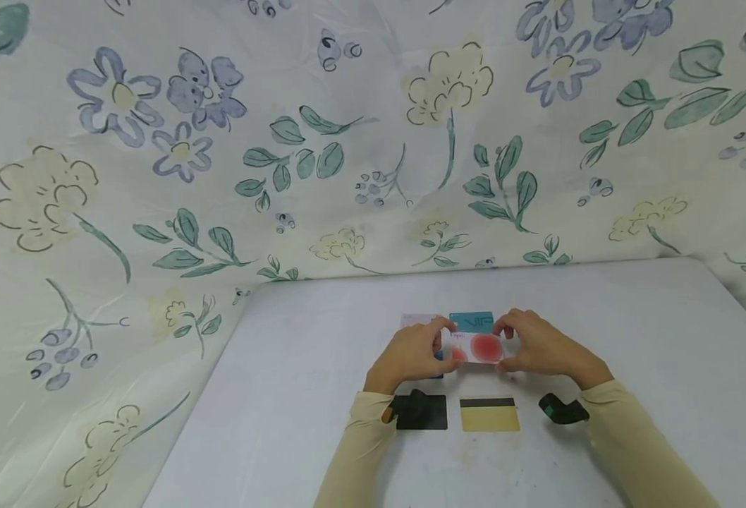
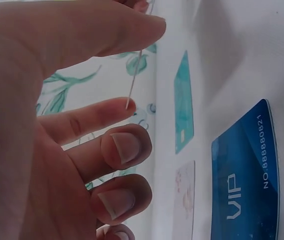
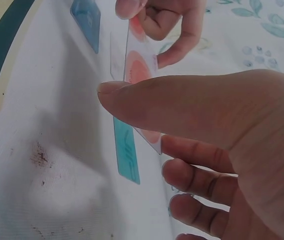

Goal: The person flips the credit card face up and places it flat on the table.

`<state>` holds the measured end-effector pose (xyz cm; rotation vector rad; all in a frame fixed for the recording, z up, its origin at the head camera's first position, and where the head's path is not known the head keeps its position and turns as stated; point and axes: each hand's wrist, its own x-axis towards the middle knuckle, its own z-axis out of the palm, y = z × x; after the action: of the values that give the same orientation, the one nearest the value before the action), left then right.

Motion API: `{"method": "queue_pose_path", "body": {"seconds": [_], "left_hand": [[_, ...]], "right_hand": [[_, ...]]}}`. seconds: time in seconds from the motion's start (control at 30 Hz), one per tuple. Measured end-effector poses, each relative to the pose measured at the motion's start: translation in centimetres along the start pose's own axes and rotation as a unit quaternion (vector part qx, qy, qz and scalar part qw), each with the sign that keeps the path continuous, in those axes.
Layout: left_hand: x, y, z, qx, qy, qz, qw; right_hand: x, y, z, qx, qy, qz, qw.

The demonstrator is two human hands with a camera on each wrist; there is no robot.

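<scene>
Left hand [image 1: 407, 353] and right hand [image 1: 541, 347] have it pinched at opposite ends: a white card with red circles [image 1: 477, 348], up off the counter [image 1: 297, 395]! Beyond it, a teal card [image 1: 471, 321] and a pale pink card [image 1: 420, 319]; a blue VIP card [image 2: 249, 175] lies by the left hand; nearer the person, a black card [image 1: 426, 414] and a dark-striped gold card [image 1: 490, 418].

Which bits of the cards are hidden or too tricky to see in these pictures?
Head view: the left hand hides most of the blue VIP card.
Head view: small writing on the red-and-white card is too tiny to read.
Left wrist view: the bottom edge cuts off the pale pink card.
Right wrist view: the picture's edge cuts off the striped card.
</scene>
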<state>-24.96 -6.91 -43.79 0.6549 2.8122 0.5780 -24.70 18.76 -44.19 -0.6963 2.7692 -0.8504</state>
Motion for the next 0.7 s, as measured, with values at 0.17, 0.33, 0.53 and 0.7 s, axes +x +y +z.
{"method": "queue_pose_path", "body": {"seconds": [0.17, 0.33, 0.53, 0.7], "left_hand": [[0.1, -0.1, 0.4, 0.019, -0.008, -0.002, 0.9998], [0.2, -0.1, 0.7, 0.034, -0.015, -0.003, 0.9993], [0.2, 0.1, 0.9, 0.047, -0.025, -0.004, 0.9986], [0.2, 0.0, 1.3, 0.062, -0.028, -0.003, 0.9977]], "right_hand": [[0.1, 0.0, 0.2, -0.002, -0.011, 0.006, 0.9999], [0.0, 0.1, 0.4, -0.002, -0.021, 0.014, 0.9997], [0.0, 0.3, 0.7, 0.0, -0.034, 0.016, 0.9993], [0.0, 0.3, 1.0, 0.007, -0.041, 0.026, 0.9988]]}}
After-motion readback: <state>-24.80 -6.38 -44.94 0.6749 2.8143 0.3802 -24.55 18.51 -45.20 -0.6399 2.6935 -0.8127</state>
